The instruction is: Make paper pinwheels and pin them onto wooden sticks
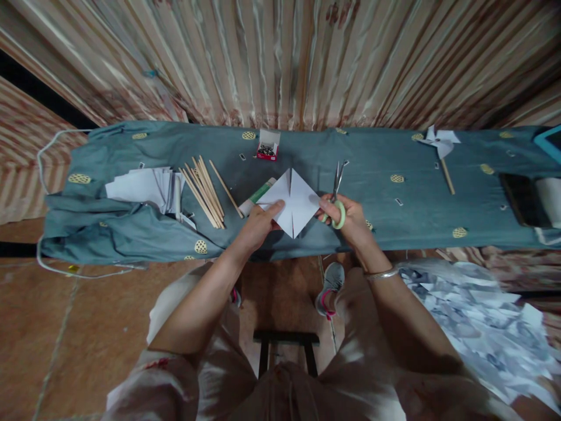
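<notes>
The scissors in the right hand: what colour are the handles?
Pale green, seen in the head view: scissors, right hand.

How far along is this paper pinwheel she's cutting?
One finished pinwheel lies at the table's far right, so one looks done. In hand now: the left hand steadies a white paper square that already shows diagonal creases and a cut at its top corner, while the right hand grips green-handled scissors beside it. Probably left: more corner cuts, then fixing it to one of the wooden sticks.
</notes>
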Demonstrator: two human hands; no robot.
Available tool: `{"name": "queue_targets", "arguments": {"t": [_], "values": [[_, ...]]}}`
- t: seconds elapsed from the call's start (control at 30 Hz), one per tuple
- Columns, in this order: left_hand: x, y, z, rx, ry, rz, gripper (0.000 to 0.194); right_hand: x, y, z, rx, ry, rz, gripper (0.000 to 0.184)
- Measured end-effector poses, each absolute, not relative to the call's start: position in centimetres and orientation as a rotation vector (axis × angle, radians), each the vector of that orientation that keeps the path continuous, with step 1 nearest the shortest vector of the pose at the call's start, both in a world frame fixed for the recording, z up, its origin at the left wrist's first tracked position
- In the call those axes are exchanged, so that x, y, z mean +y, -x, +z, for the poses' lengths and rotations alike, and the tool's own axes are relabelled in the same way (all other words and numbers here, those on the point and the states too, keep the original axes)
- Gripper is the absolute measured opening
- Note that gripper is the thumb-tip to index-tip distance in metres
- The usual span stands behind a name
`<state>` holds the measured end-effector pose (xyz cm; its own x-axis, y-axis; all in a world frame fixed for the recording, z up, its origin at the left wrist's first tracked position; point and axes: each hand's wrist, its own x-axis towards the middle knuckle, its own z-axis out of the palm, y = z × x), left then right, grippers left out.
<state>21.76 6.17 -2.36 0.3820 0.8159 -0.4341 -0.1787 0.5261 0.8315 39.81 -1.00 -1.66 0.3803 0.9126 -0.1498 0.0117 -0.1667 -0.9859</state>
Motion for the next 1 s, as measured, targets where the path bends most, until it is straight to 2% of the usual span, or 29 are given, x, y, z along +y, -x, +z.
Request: {"name": "queue_targets", "arguments": {"t": [0.2, 0.37, 0.57, 0.77, 1.0], "values": [[6.2, -21.5, -3.6, 0.934, -0.846, 0.695, 0.014, -1.1, -40.2, -1.7, -0.92, 1.503, 1.009, 0.042], [6.5, -21.6, -2.9, 0.881, -0.666, 0.717, 0.026, -1.1, -39.5, -2.6, -0.922, 1.48, 1.084, 0.042], [6.1, -21.4, -0.3, 0.658, -0.515, 0.678, 0.053, -0.5, -37.6, -3.1, -0.619, 1.438, 1.065, 0.042], [4.6, -22.3, -0.9, 0.623, -0.618, 0.787, 0.035, -0.2, -35.9, -3.5, -0.518, 1.354, 1.076, 0.041], [4.8, -22.9, -1.7, 0.824, -0.559, 0.838, 0.017, -0.4, -34.7, -3.9, -0.656, 1.414, 1.131, 0.039]]}}
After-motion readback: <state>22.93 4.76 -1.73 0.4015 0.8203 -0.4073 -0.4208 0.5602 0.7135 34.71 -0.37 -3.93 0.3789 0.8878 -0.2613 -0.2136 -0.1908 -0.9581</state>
